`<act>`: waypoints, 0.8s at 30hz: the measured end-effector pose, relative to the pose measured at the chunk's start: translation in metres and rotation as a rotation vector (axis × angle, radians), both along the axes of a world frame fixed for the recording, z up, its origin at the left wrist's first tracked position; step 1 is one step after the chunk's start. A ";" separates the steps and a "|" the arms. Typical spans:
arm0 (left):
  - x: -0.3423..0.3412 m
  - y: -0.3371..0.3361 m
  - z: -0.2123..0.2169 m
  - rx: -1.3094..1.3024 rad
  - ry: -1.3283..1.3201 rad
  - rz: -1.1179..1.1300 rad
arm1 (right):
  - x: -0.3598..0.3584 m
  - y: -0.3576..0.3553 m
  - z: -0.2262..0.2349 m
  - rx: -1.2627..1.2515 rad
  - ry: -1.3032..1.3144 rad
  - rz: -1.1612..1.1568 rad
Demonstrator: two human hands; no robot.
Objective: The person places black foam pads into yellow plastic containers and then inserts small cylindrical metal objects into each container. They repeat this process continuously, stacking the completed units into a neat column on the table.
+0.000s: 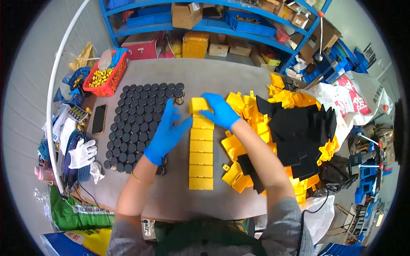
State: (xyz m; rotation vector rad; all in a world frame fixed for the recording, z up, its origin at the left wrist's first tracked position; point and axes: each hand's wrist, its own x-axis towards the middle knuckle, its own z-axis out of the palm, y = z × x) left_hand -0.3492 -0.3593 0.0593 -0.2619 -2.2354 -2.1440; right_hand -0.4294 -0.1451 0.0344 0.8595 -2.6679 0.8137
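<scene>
My right hand (pixel 221 112), in a blue glove, grips a yellow plastic box (pixel 197 104) at the far end of a row. The rest of that row, several yellow boxes (pixel 200 158) set edge to edge, runs toward me down the middle of the table. My left hand (pixel 164 135), also blue-gloved, is open with its fingers apart, just left of the row. Under and beside it stand many round black-capped pieces (pixel 136 114) in close rows. To the right of my right hand lies a heap of yellow plastic parts (pixel 234 147) with black sheets (pixel 285 132) on top.
A red basket (pixel 113 79) of small yellow pieces stands at the back left of the grey table (pixel 179 70). Near it lie a phone (pixel 99 119) and white gloves (pixel 83 154). A blue shelf (pixel 213 26) with boxes closes the back; white sacks (pixel 348 96) stand at the right.
</scene>
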 end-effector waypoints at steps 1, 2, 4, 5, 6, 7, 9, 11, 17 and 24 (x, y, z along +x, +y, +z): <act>-0.003 0.003 -0.003 0.040 -0.045 -0.050 | -0.024 0.003 -0.016 0.022 -0.007 -0.080; 0.005 0.002 -0.006 0.067 -0.093 -0.088 | -0.042 0.000 -0.029 0.031 -0.017 -0.147; 0.019 -0.003 -0.011 0.093 -0.170 -0.134 | -0.060 -0.008 -0.043 0.125 -0.151 -0.171; 0.027 -0.006 -0.015 0.097 -0.201 -0.140 | -0.068 -0.011 -0.052 0.180 -0.222 -0.183; 0.033 -0.006 -0.016 0.103 -0.232 -0.159 | -0.072 -0.007 -0.055 0.264 -0.268 -0.141; 0.033 -0.004 -0.015 0.108 -0.264 -0.180 | -0.073 0.001 -0.057 0.200 -0.270 -0.155; 0.033 -0.006 -0.017 0.140 -0.322 -0.176 | -0.066 0.010 -0.052 0.072 -0.284 -0.163; 0.034 -0.003 -0.018 0.165 -0.370 -0.208 | -0.062 0.028 -0.039 0.379 -0.175 -0.281; 0.010 0.048 -0.040 0.542 -0.558 -0.596 | -0.026 0.069 -0.018 0.298 0.001 -0.314; 0.005 0.086 -0.049 1.253 -0.689 -0.613 | 0.113 0.036 0.052 -0.326 -0.249 -0.111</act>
